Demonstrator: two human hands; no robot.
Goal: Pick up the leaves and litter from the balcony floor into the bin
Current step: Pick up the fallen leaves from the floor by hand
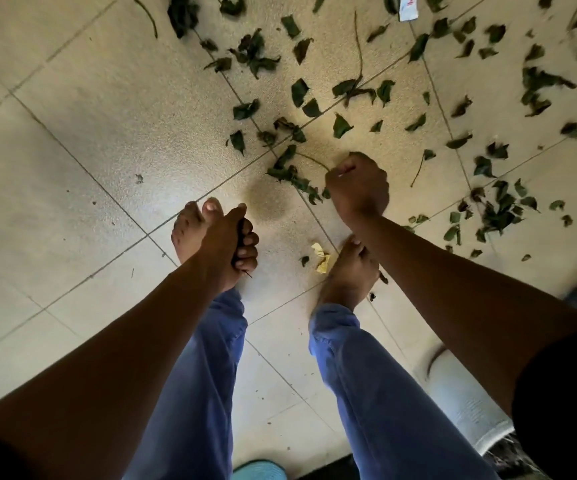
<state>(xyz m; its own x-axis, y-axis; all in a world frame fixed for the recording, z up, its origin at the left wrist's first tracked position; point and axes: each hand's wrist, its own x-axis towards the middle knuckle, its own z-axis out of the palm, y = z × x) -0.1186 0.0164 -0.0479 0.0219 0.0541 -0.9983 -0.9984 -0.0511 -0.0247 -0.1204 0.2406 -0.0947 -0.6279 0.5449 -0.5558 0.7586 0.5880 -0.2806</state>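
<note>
both hands clamped: left hand [237, 242] on dark debris, right hand [358, 183] on a thin leafy stem [309, 161].

I see dark green leaves [340, 125] scattered across the tiled floor, a leafy twig [294, 174] among them, and crumpled yellow litter [321, 259].
</note>
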